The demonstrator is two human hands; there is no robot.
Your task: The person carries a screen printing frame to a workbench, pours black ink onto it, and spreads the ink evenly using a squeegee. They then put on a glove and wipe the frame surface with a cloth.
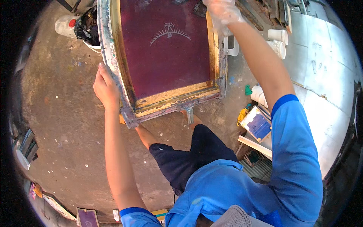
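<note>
A printing screen with purple mesh (166, 64) and a pale spiked arc design lies in front of me. Its yellowish wooden frame (174, 93) sits within a paint-stained metal frame (108, 45). My left hand (106, 87) is closed on the left side of the metal frame, near its lower corner. At the upper right, my right hand (224, 16), in a clear plastic glove, is above the frame's right side with its fingers curled. Beside it a dark lump (200, 9) rests at the mesh edge. The picture's top edge cuts off part of this hand, so its hold is hidden.
A bucket with a black bag (87, 27) and a white container (65, 25) stand at the left. White tubs (278, 36) and a plastic handle (232, 47) are at the right, near a large pale panel (321, 79). A small blue-patched screen (257, 124) leans below.
</note>
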